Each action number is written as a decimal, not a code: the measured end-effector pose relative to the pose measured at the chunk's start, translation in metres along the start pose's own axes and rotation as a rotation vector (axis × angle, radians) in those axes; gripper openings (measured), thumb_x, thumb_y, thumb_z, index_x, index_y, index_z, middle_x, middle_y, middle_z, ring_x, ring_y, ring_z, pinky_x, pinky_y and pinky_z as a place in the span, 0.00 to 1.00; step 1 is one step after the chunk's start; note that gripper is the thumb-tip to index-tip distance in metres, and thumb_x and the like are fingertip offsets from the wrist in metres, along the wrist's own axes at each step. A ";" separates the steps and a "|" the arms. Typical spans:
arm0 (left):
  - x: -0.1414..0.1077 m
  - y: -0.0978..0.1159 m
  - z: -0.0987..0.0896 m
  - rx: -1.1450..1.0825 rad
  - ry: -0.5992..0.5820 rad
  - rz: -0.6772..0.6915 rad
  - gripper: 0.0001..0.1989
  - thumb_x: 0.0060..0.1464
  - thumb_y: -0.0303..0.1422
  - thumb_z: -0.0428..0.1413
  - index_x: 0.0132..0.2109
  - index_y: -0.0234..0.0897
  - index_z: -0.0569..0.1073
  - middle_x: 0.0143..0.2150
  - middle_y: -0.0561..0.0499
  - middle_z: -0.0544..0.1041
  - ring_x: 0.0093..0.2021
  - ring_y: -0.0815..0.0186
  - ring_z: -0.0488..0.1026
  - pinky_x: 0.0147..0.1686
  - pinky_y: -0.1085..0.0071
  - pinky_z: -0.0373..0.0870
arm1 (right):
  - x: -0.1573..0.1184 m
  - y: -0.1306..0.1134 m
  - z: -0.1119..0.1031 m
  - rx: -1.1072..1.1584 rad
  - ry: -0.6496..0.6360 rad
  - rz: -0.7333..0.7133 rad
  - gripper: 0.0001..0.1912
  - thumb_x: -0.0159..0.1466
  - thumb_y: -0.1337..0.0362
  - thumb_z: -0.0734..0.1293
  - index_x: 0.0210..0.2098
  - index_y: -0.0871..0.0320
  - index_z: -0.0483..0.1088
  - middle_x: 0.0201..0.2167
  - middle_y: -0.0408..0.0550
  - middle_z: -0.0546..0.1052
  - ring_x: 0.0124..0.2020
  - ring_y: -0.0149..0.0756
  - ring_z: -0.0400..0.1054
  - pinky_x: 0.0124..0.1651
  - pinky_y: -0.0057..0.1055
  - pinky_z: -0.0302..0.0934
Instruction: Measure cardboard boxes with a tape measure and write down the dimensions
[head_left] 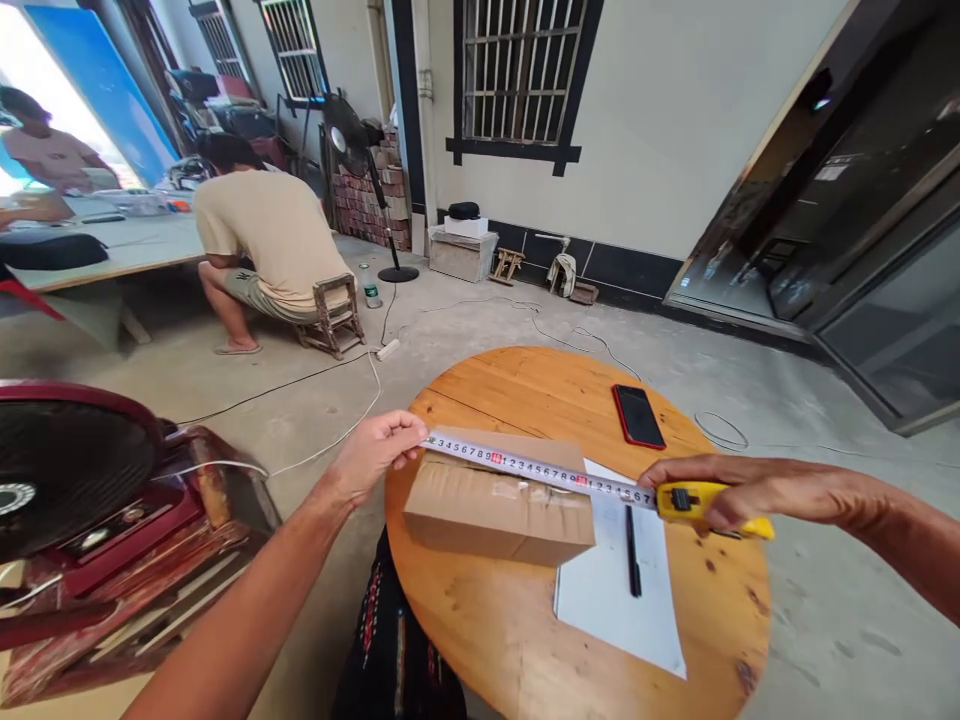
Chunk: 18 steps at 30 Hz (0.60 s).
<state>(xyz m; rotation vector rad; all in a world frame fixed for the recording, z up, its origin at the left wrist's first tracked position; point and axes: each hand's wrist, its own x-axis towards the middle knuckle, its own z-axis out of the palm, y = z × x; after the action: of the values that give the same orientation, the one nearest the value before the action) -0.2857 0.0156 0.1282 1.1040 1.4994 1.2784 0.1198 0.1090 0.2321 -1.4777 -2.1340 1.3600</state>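
A yellow tape measure (690, 502) is gripped by my right hand (739, 492), right of a cardboard box (499, 512). Its white blade, marked with numbers, stretches leftward above the top of the box. My left hand (386, 443) pinches the blade's free end near the box's upper left corner. The box lies on the round wooden table (472, 610), with clear packing tape on its top. Partly beneath the box and blade rests white paper (600, 605), and a black pen (634, 550) lies on it.
A black phone with a red edge (637, 415) lies at the table's far right. On the left stands a dark red fan (82, 480). A person (262, 230) sits on a small chair beyond, by a large work table (135, 235). Cables (367, 400) cross the floor.
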 end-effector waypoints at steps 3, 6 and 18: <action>0.001 0.000 0.006 0.088 0.022 0.001 0.17 0.46 0.46 0.61 0.32 0.35 0.75 0.23 0.56 0.68 0.23 0.71 0.61 0.23 0.76 0.55 | 0.009 -0.011 -0.021 -0.101 -0.330 0.153 0.25 0.43 0.63 0.70 0.42 0.50 0.82 0.38 0.47 0.81 0.35 0.45 0.73 0.36 0.34 0.66; 0.000 0.002 0.012 0.170 0.100 0.027 0.17 0.44 0.47 0.62 0.30 0.36 0.75 0.22 0.56 0.68 0.23 0.70 0.61 0.24 0.75 0.56 | 0.024 -0.012 -0.033 -0.125 -0.345 0.125 0.26 0.45 0.61 0.70 0.45 0.51 0.82 0.40 0.48 0.81 0.40 0.49 0.73 0.39 0.36 0.65; -0.002 -0.007 0.018 0.210 0.196 -0.051 0.23 0.39 0.52 0.64 0.32 0.35 0.75 0.22 0.55 0.70 0.22 0.70 0.63 0.22 0.76 0.58 | 0.069 0.021 -0.035 -0.034 -0.504 0.068 0.21 0.48 0.62 0.69 0.42 0.56 0.81 0.38 0.46 0.81 0.36 0.42 0.71 0.34 0.30 0.62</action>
<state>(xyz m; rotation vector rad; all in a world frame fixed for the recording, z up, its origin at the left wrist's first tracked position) -0.2682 0.0177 0.1190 1.0888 1.8312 1.2443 0.1217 0.1864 0.2138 -1.3329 -2.4155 1.8941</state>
